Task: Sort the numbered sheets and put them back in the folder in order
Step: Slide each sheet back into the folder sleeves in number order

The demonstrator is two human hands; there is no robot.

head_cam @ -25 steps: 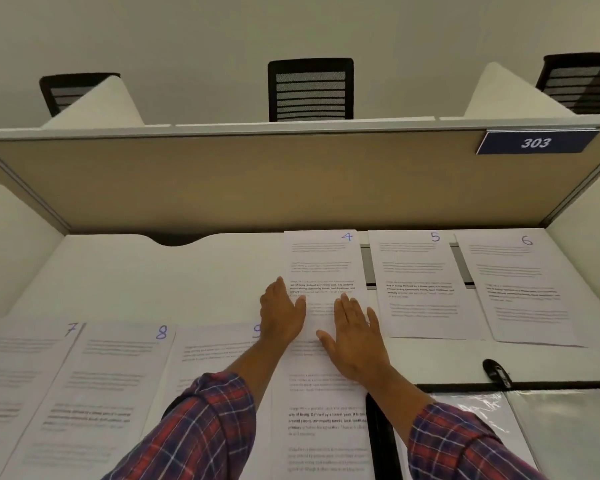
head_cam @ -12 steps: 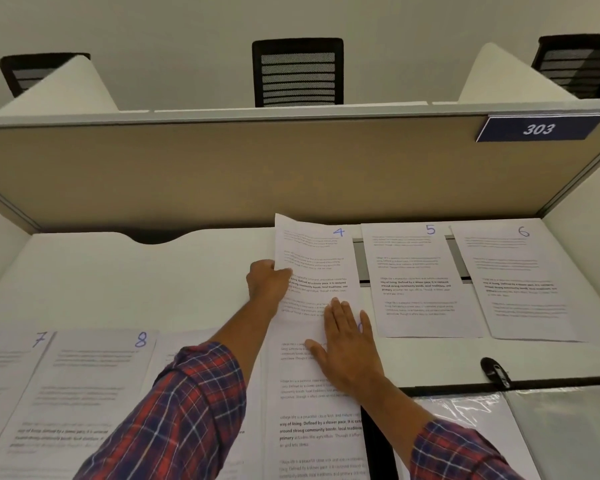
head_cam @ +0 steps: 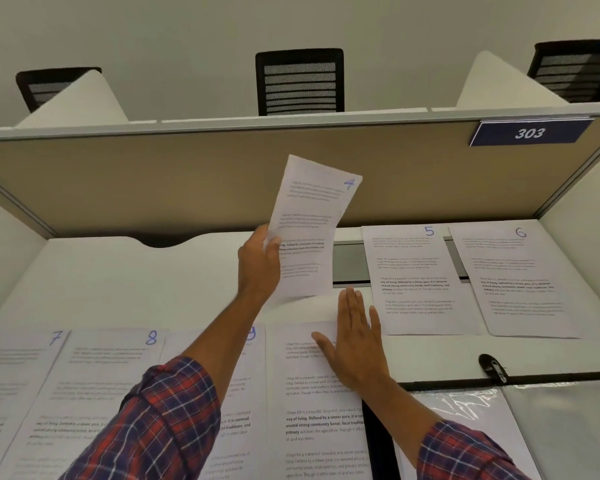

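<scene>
Your white desk [head_cam: 118,282] has its widest bare stretch at far left, under the beige partition [head_cam: 153,181]. Sheets 5 [head_cam: 416,282] and 6 [head_cam: 513,282] lie side by side at far right, 7 [head_cam: 11,382] and 8 [head_cam: 94,382] along the near edge. The open folder [head_cam: 548,427] sits near right. Your left hand [head_cam: 258,263] pinches sheet 4 [head_cam: 309,230] by its left edge, lifted and tilted; your right hand [head_cam: 355,336] lies flat, fingers spread, on the unnumbered front sheet [head_cam: 312,427]
</scene>
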